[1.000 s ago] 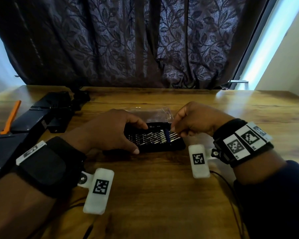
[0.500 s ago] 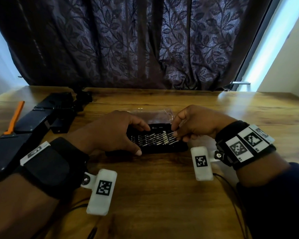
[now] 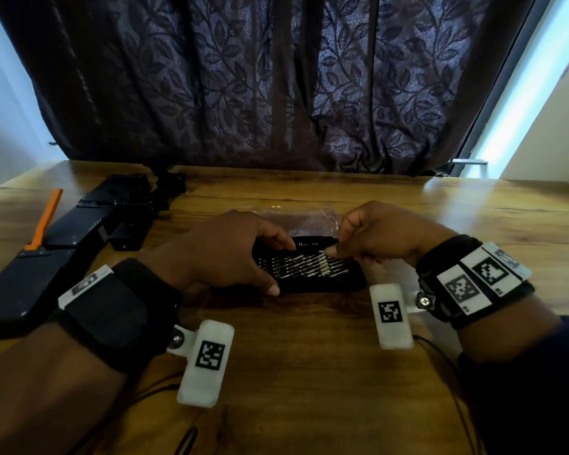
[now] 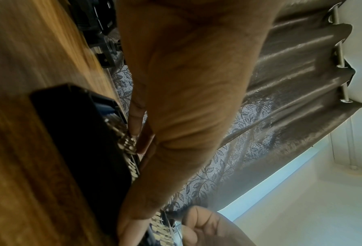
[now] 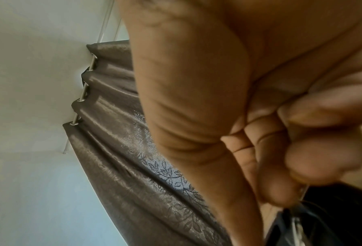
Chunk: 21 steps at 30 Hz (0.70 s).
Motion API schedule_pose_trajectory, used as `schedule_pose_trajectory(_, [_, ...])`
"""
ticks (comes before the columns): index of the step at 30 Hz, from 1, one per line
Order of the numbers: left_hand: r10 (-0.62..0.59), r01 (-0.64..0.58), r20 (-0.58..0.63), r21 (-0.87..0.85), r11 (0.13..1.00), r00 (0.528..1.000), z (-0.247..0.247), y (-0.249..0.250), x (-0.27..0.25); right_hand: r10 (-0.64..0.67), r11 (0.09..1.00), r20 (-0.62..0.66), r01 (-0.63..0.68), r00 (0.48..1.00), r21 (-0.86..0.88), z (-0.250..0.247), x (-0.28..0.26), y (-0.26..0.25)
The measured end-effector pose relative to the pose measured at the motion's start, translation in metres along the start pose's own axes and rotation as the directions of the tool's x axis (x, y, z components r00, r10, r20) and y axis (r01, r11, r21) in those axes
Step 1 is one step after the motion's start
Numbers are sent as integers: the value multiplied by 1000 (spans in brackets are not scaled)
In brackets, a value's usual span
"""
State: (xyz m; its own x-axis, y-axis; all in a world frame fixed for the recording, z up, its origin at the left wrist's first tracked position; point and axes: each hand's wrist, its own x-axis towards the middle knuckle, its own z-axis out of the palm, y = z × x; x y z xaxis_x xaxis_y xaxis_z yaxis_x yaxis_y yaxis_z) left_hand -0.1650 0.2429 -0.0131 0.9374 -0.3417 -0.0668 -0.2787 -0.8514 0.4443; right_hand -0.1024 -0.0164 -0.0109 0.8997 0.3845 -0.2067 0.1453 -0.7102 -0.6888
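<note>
- Item, main: flat black plastic case (image 3: 309,284), lying open in the middle of the wooden tabletop (image 3: 309,356), just in front of me. It has not shifted over the last second.
- Contents: rows of slim silver screwdriver bits (image 3: 289,266), slanted in their slots. A black cylindrical driver handle (image 3: 312,243) lies along the far edge of the case.
- Left grip (image 3: 224,254): clasped round the left part of the case, thumb on the near edge and forefinger over the far side. This hold is unchanged and steadies the case.
- Right grip (image 3: 381,238): thumb and forefinger pinched together, the other fingers curled in. In the right wrist view a single thin silver bit (image 5: 304,191) shows at the fingertips, so I judge the pinch has it.
- Change: a second ago these fingertips were down among the bit rows. They now sit higher, at the far right of the case, just beside the end of the driver handle, which now shows in full.
- Meaning, as a judgement: a bit has been picked, and seating it in the handle looks like the step to come. A thing this small could slip from the pinch.
- Surroundings: clear plastic bag (image 3: 309,218) behind the case; flat black panels (image 3: 23,284) and an orange-handled tool (image 3: 45,221) at far left; dark leaf-patterned curtain (image 3: 276,77) beyond.
</note>
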Motion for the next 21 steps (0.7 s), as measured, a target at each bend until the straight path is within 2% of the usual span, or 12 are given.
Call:
schedule_pose_trajectory(3, [-6,6,-17,-4,1000,1000,1,0,0,9,997,16,-8,1000,-76,7,3,-1])
schedule_pose_trajectory(7, [4,-4,-3,-22,1000,1000,2,-1,0,1,998,28,1,1000,-70,7,5,0])
schedule_pose_trajectory(10, [-22,7,-66,-224,975,998,-3,-1,-1,-7,999,25,5,1000,52,6,6,3])
schedule_pose_trajectory(14, [-200,52,-223,-534,844,954,-13,-12,3,-4,966,-86,26,996,258,3,12,8])
schedule_pose_trajectory(17, [-362,87,-299,-653,753,883,-14,-21,6,60,920,-147,3,987,391,1,20,7])
schedule_pose_trajectory(19, [-429,100,-272,-737,668,861,-15,-22,7,93,891,-144,-17,985,454,0,26,4])
schedule_pose_trajectory(21, [-461,155,-171,-794,588,871,-17,-20,5,108,871,-110,-41,988,490,0,31,3])
